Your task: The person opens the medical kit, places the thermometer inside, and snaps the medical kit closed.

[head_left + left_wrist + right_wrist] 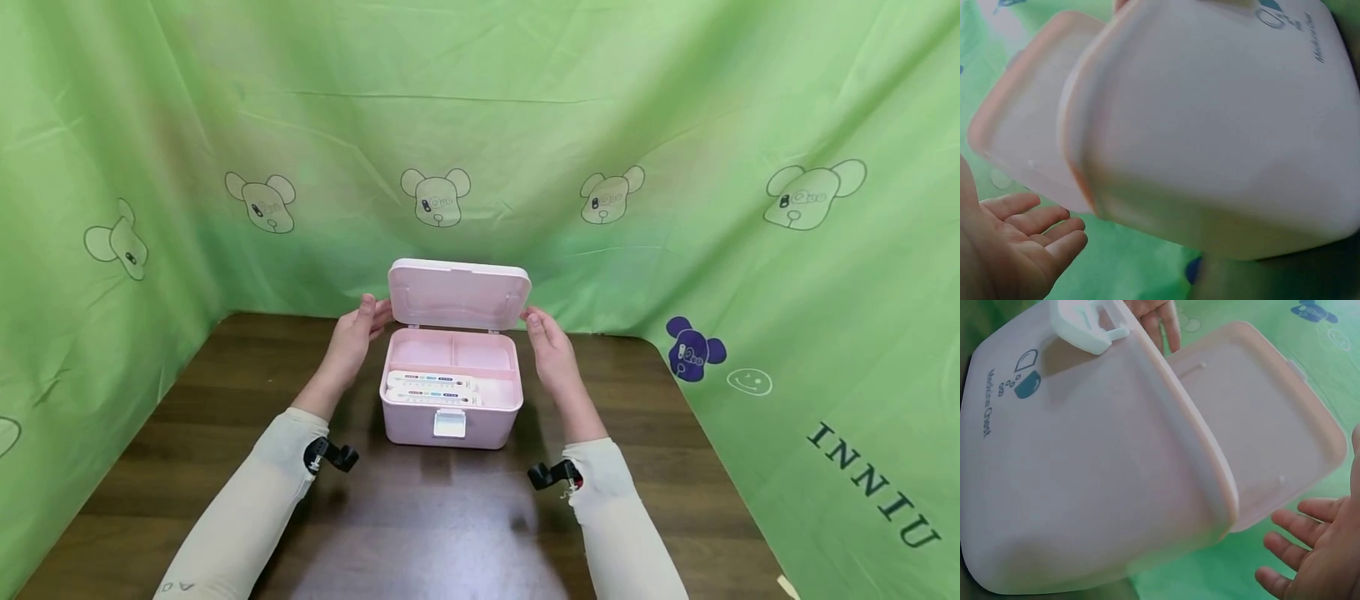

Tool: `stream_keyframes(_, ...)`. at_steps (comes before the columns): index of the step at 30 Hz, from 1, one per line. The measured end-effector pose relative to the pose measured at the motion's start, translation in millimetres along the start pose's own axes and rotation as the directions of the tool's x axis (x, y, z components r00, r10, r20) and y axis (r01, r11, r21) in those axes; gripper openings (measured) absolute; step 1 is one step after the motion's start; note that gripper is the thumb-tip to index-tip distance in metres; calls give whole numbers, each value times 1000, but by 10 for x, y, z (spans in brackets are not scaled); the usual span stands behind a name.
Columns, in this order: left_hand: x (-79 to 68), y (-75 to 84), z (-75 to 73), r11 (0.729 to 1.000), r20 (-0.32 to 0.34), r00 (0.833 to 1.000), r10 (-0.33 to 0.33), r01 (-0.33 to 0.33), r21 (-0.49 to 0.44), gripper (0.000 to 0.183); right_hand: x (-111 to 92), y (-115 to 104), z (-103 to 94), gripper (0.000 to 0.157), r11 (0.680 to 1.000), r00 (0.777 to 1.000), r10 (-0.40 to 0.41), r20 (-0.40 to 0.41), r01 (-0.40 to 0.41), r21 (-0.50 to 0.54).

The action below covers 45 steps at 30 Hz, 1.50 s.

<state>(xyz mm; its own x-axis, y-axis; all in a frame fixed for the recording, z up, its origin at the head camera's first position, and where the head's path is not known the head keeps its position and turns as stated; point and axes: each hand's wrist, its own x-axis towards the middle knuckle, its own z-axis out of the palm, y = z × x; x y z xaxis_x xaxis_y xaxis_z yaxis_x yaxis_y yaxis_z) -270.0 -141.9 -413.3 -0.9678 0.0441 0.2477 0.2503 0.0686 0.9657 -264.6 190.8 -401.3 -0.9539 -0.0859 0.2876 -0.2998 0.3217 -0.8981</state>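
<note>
A pink medicine chest (408,425) stands on the table with its lid (461,293) raised. Its near wall carries a white clasp (450,424), and the right wrist view shows the printed words "Medicine Chest". Inside, a divided pink tray (423,346) lies at the back, and white packs (431,385) with small coloured print lie in front. My left hand (351,343) is beside the lid's left edge, fingers extended. On the other side, my right hand (553,352) has its fingers close to the lid's right edge; whether either touches is unclear in the head view.
The chest is toward the back of a dark wooden table (442,525). Green cloth (517,133) printed with bear heads hangs behind and along both sides. Black camera mounts (330,455) sit on both wrists over pale sleeves.
</note>
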Motion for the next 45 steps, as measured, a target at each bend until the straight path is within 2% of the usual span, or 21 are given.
stream_keyframes(7, -31, 216, -24, 994, 51, 997, -64, 59, 90, 78, 31, -65, -29, 64, 998, 1000, 7, 14, -6, -64)
stream_keyframes(13, -69, 317, -42, 988, 82, 991, -105, 94, 125, 82, -9, -191, -67, 73, 998, 999, 49, 16, -48, -48)
stream_keyframes(21, -139, 315, -73, 979, 86, 986, -142, 127, 158, 86, -112, -285, -58, 75, 981, 995, 100, 12, -96, -167)
stream_keyframes(26, -222, 295, -86, 953, 80, 980, -183, 157, 259, 80, -200, -289, -39, 73, 966, 990, 142, 16, -135, -219)
stream_keyframes(30, -264, 287, -91, 944, 81, 981, -177, 146, 296, 72, -236, -261, -36, 72, 966, 989, 143, 34, -132, -222)
stream_keyframes(37, -330, 185, -114, 956, 101, 985, -138, 105, 275, 66, -328, -237, -31, 69, 960, 986, 161, 46, -146, -239)
stream_keyframes(45, -505, 201, -96, 953, 55, 993, -103, 82, 293, 64, -433, -189, -37, 67, 956, 987, 152, 51, -134, -262)
